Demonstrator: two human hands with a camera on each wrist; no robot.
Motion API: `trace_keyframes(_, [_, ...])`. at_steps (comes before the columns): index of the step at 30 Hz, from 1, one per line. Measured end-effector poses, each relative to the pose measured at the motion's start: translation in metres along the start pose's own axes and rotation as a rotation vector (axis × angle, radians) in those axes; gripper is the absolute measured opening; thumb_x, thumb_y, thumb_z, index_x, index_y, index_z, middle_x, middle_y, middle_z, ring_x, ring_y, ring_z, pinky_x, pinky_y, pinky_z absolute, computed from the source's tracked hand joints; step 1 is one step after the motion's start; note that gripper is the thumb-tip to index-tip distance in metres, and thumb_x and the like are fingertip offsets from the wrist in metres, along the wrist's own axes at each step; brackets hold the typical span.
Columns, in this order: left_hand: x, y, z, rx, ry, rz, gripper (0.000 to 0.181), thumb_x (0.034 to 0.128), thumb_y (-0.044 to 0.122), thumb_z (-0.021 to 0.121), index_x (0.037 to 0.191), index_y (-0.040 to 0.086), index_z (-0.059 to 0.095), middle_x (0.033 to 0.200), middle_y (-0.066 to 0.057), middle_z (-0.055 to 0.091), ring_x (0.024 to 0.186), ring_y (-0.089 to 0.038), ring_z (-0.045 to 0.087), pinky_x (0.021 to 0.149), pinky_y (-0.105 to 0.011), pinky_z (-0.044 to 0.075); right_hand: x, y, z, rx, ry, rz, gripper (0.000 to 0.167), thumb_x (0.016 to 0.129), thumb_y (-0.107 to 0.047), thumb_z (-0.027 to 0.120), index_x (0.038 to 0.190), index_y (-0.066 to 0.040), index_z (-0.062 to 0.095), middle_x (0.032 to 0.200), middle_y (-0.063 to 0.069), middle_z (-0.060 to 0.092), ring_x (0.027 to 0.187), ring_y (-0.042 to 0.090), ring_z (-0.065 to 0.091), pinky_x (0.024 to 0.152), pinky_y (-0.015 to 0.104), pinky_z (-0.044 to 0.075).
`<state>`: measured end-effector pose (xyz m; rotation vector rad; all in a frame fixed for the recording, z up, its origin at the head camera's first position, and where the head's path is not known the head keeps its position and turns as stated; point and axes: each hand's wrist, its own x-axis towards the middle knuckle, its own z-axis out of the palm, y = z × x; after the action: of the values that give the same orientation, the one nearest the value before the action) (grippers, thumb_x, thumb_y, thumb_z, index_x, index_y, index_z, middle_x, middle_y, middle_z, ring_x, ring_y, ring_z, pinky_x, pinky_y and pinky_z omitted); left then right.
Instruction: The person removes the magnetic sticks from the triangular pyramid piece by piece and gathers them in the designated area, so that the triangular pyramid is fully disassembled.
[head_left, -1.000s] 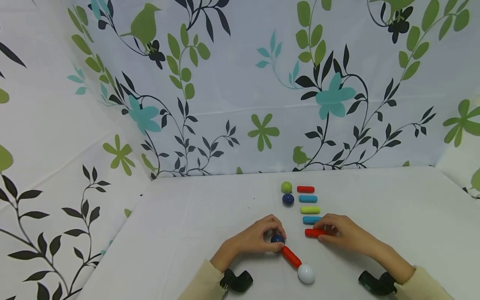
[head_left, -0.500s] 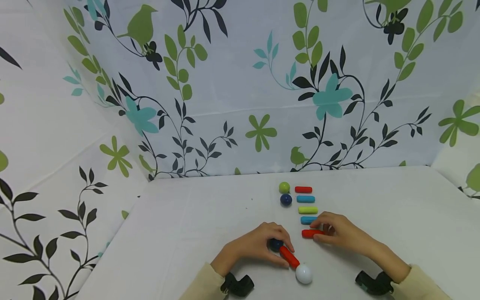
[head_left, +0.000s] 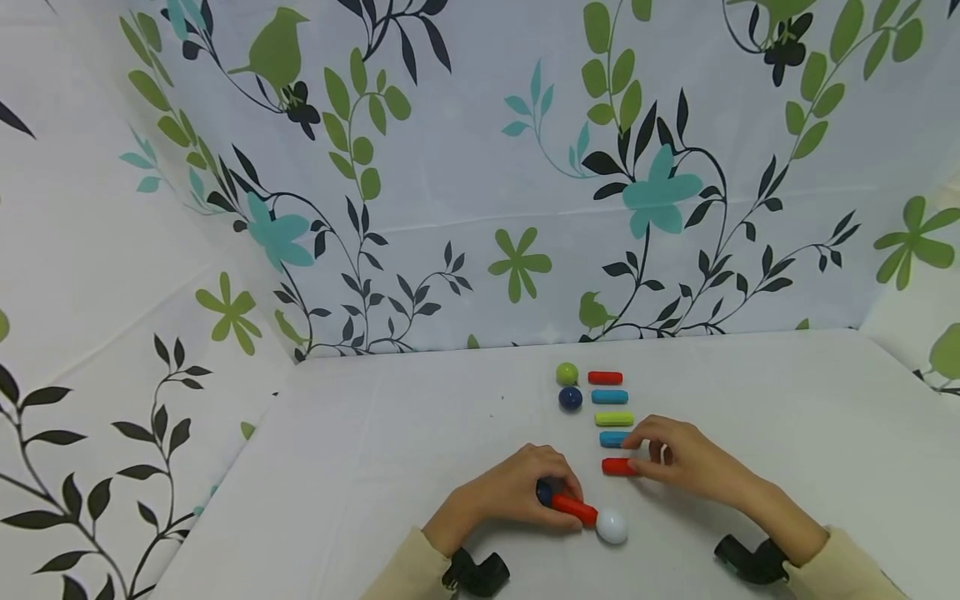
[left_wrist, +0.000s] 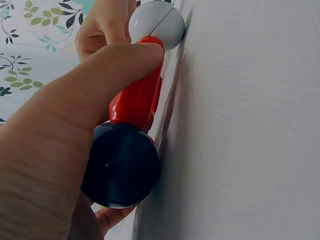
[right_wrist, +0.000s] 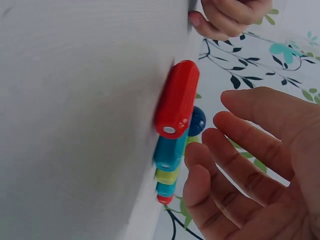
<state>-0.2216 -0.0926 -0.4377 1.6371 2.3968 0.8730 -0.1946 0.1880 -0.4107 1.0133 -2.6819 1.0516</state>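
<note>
My left hand [head_left: 516, 487] pinches a red rod [head_left: 576, 509] between thumb and fingers. The rod joins a dark blue ball [left_wrist: 122, 167], partly covered by the hand in the head view, to a white ball [head_left: 612, 527] at its right end. My right hand [head_left: 686, 454], fingers loosely bent and holding nothing, hovers at the right ends of a second red rod [head_left: 618, 467] and a blue rod [head_left: 613, 439]. In the right wrist view a gap shows between its fingertips [right_wrist: 197, 182] and that red rod [right_wrist: 178, 100], which lies on the white table.
Beyond the blue rod lie a yellow-green rod [head_left: 614, 418], another blue rod [head_left: 610, 397] and a red rod [head_left: 605, 377], in a column. Left of them sit a green ball [head_left: 567, 373] and a dark blue ball [head_left: 570, 398]. A patterned cloth [head_left: 450, 167] hangs behind the table.
My left hand has shifted from the dark blue ball onto the joined red rod and turned the piece, its white end swinging away from me. My right hand has let go of the other red rod.
</note>
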Motion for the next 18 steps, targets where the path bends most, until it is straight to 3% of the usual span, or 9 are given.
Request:
trace_keyframes(8, [0.003, 0.002, 0.003, -0.063, -0.012, 0.028, 0.026, 0.0842, 0.021, 0.077, 0.108, 0.014, 0.07, 0.096, 0.005, 0.068, 0.087, 0.006, 0.054, 0.083, -0.015, 0.041, 0.001, -0.014, 0.001, 0.058, -0.054, 0.014, 0.018, 0.087, -0.016, 0.073, 0.103, -0.01, 0.069, 0.091, -0.005, 0.06, 0.073, 0.002, 0.049, 0.06, 0.02, 0.048])
trace_keyframes(18, [0.004, 0.006, 0.003, -0.051, -0.002, 0.023, 0.021, 0.0874, 0.019, 0.074, 0.108, 0.012, 0.071, 0.094, 0.003, 0.068, 0.084, 0.006, 0.053, 0.08, -0.013, 0.042, -0.002, -0.029, 0.009, 0.144, -0.177, -0.059, 0.015, 0.092, -0.02, 0.067, 0.104, -0.01, 0.068, 0.096, -0.001, 0.062, 0.073, -0.001, 0.051, 0.061, 0.02, 0.049])
